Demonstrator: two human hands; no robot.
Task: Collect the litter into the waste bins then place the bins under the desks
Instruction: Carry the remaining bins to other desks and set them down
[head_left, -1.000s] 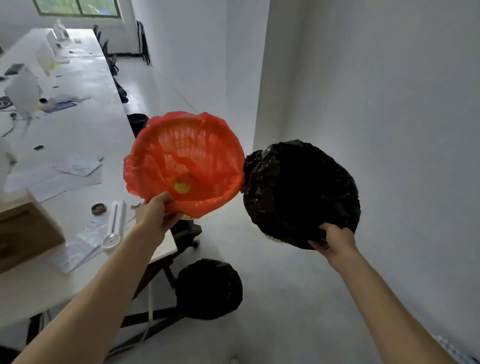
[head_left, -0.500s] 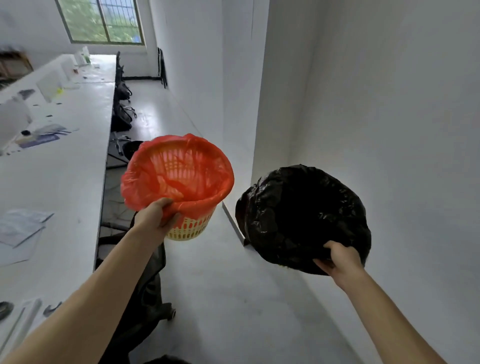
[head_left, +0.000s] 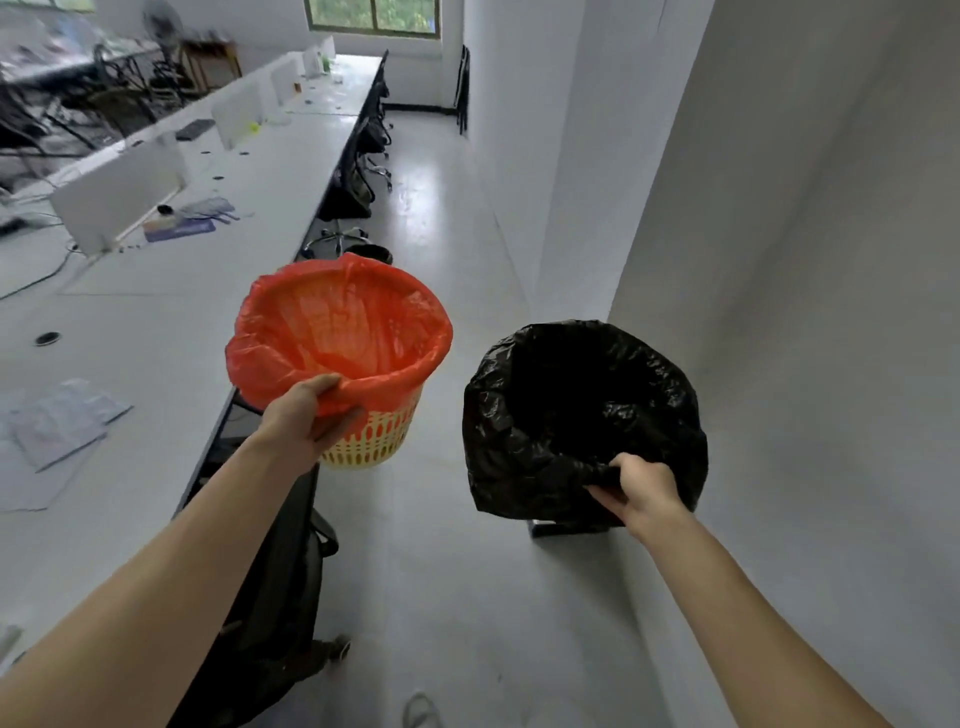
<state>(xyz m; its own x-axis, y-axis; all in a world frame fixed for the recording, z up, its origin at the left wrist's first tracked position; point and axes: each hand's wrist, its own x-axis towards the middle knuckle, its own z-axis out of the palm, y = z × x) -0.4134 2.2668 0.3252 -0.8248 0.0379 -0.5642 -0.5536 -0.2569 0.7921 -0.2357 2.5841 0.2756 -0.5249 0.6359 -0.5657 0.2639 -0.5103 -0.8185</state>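
I carry two waste bins above the aisle floor. My left hand (head_left: 306, 413) grips the near rim of a yellow lattice bin lined with an orange bag (head_left: 337, 332), held upright beside the desk edge. My right hand (head_left: 641, 491) grips the near rim of a bin covered by a black bag (head_left: 571, 415), held lower and to the right, near the white wall. The two bins are apart. The inside of the black one is too dark to make out.
A long white desk (head_left: 171, 291) runs along the left with papers (head_left: 57, 421), dividers and small items. Black office chairs (head_left: 291, 587) stand along its edge, more of them farther down the aisle. Another dark bin (head_left: 371, 253) sits on the floor ahead. A white wall closes the right side.
The view has swung along the aisle toward the far window. Both bins have tipped from facing me to nearly upright and dropped lower, and they have come apart.
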